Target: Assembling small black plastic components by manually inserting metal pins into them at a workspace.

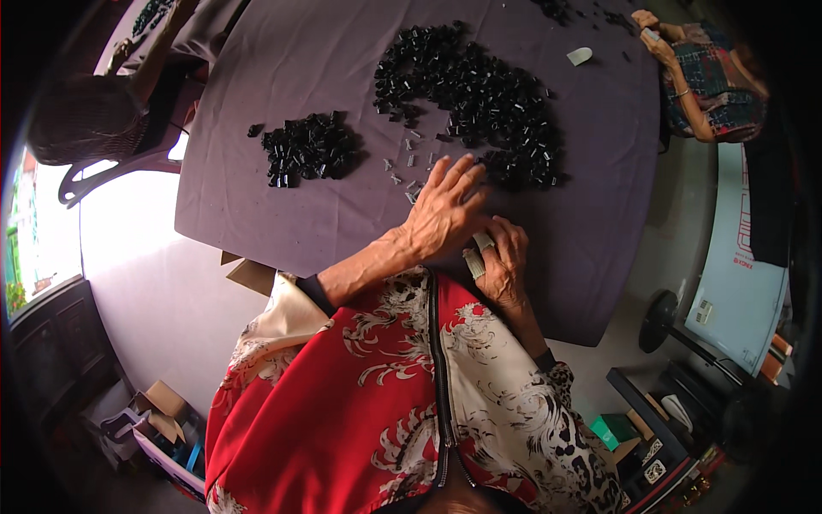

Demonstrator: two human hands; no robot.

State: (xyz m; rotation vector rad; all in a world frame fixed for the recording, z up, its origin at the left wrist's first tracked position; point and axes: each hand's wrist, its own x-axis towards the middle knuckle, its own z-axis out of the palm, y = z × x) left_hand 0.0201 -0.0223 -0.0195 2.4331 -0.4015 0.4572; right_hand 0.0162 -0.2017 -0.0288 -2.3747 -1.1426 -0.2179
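Grey clip-like pieces lie loose on the cloth-covered desk, beside and just beyond the left hand, mostly to the left of its fingertips. Their long axes share no direction (some look forked, though they are too small to be sure). The left hand is clearly nearer than the right hand, and the large black pile begins just past its fingers; a smaller black heap sits apart, farther left. The left hand reaches forward, back upward, fingers outstretched and slightly parted; its thumb side is blurred, so I cannot tell whether anything is pinched. The right hand rests low, fingers bent around pale coverings or objects; whether worn or grasped, I cannot tell.
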